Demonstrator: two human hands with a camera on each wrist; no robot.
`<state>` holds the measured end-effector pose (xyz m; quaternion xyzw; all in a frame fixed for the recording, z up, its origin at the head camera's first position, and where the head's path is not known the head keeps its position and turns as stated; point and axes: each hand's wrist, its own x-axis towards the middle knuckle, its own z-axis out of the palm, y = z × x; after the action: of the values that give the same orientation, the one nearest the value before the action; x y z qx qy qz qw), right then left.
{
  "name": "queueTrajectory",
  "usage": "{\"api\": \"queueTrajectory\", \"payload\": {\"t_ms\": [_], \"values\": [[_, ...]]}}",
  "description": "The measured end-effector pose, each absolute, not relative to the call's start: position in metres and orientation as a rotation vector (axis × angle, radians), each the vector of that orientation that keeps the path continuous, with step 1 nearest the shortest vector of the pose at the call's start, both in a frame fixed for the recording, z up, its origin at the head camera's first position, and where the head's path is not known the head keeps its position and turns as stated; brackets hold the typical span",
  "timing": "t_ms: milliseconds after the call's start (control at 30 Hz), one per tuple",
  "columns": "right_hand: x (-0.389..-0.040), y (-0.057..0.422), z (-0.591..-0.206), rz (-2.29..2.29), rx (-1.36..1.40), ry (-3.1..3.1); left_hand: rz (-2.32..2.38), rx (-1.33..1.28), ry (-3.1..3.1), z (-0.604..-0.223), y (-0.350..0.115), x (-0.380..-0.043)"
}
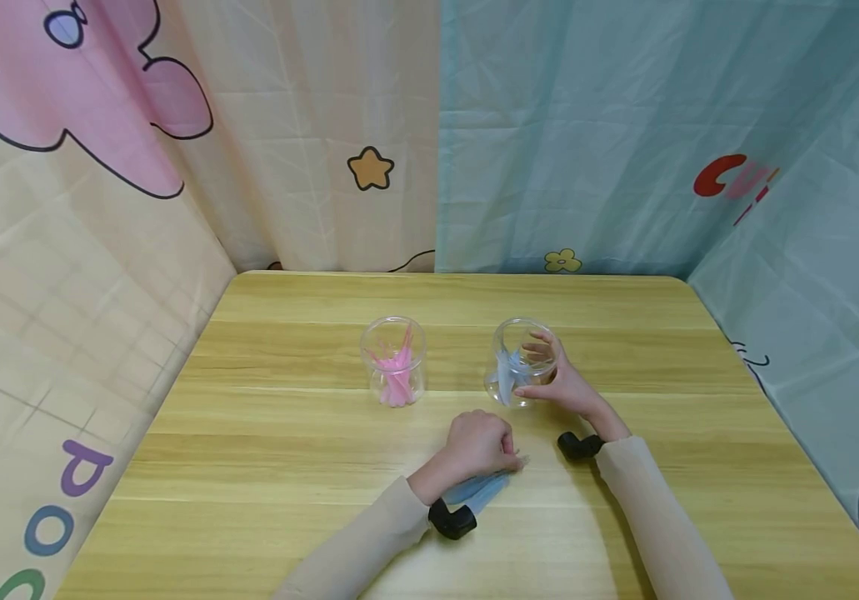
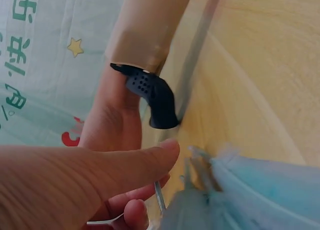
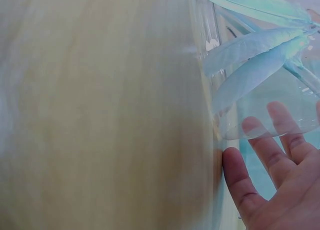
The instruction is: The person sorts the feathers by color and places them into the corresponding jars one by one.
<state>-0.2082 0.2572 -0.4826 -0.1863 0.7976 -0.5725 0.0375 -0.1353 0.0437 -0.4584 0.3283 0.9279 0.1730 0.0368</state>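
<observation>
My left hand (image 1: pixel 480 442) is low over the table, thumb and fingertips together at the quill ends of light blue feathers (image 1: pixel 485 490). In the left wrist view a thin pale quill (image 2: pixel 159 196) shows between thumb and fingers, beside the broad blue feathers (image 2: pixel 265 190). My right hand (image 1: pixel 564 383) holds the right clear cup (image 1: pixel 521 323) at its side, thumb in front and fingers behind. Several light blue feathers (image 3: pixel 255 52) stand in that cup. The right wrist view shows the fingers (image 3: pixel 272 157) spread along the clear wall.
Left of the held cup, a second clear cup (image 1: pixel 393 320) on the wooden table (image 1: pixel 287 425) contains pink feathers (image 1: pixel 397 379). Black wrist cameras (image 1: pixel 453 521) sit on both wrists. Printed curtains (image 1: pixel 309 133) hang behind the table and at its sides.
</observation>
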Motion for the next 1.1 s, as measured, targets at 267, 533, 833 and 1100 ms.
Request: {"api": "queueTrajectory", "payload": {"t_ms": [267,533,833,1100], "values": [[-0.209,0.257,-0.481,-1.771,-0.595,2.441,0.729,0.974,2.751,-0.442,0.037,-0.145],[-0.209,0.257,-0.483,-1.759,-0.591,2.45,0.989,0.916,2.651,-0.415,0.028,-0.167],[-0.201,0.252,-0.464,-1.743,-0.564,2.409,1.653,0.874,2.384,-0.387,0.03,-0.196],[-0.207,0.256,-0.479,-1.722,-0.497,2.447,2.446,0.683,2.15,-0.375,0.057,-0.228]]}}
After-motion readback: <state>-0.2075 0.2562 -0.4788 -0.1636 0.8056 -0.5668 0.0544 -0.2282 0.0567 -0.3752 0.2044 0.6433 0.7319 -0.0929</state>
